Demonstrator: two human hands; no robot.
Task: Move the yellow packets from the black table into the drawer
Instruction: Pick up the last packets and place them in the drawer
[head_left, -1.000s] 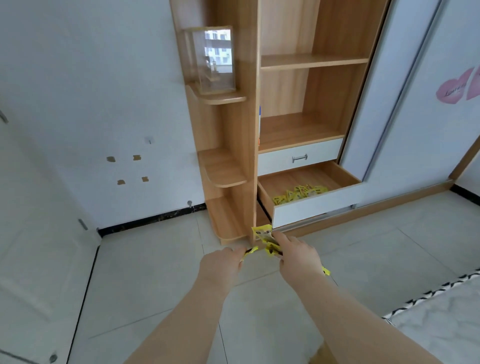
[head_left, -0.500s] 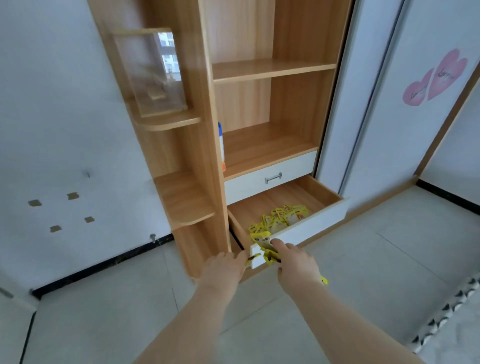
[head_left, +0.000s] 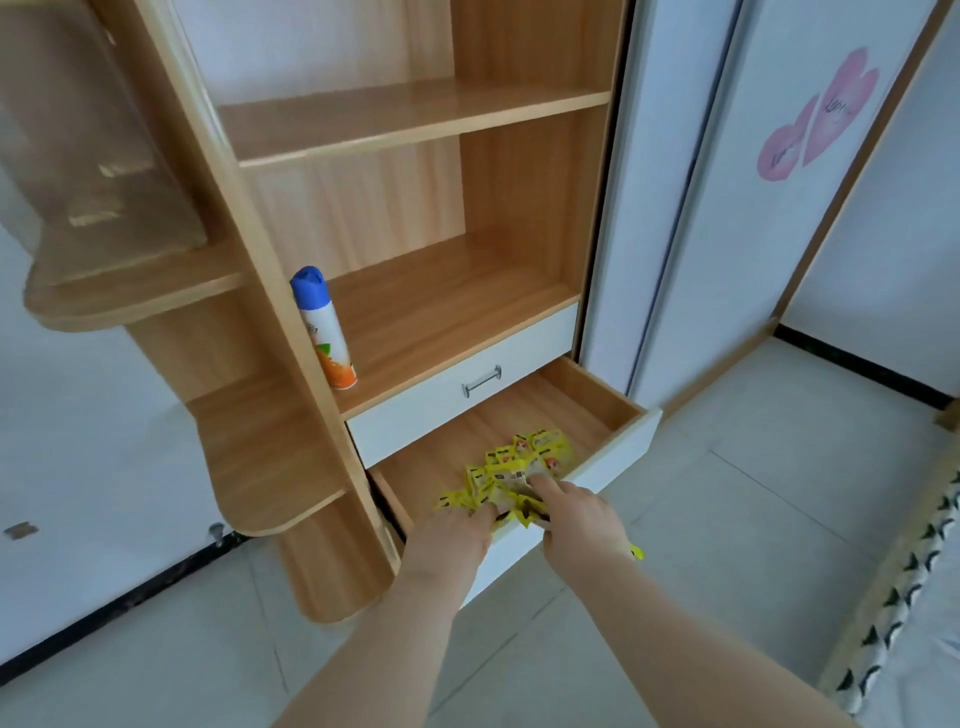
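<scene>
Lower centre of frame: left hand and right hand, both closed on small yellow foil packets, reach over the open wooden drawer's white front, presumably to release them onto the pile inside.

the cabinet is light wood-grain board with a smooth, slightly glossy sheen on its shelves. the open drawer has the same wood inside and a smooth matt white front. the closed drawer above carries a shiny metal handle. the yellow packets look like glossy printed foil or plastic. the spray can has a blue plastic cap. the floor is pale, smooth tile.
</scene>
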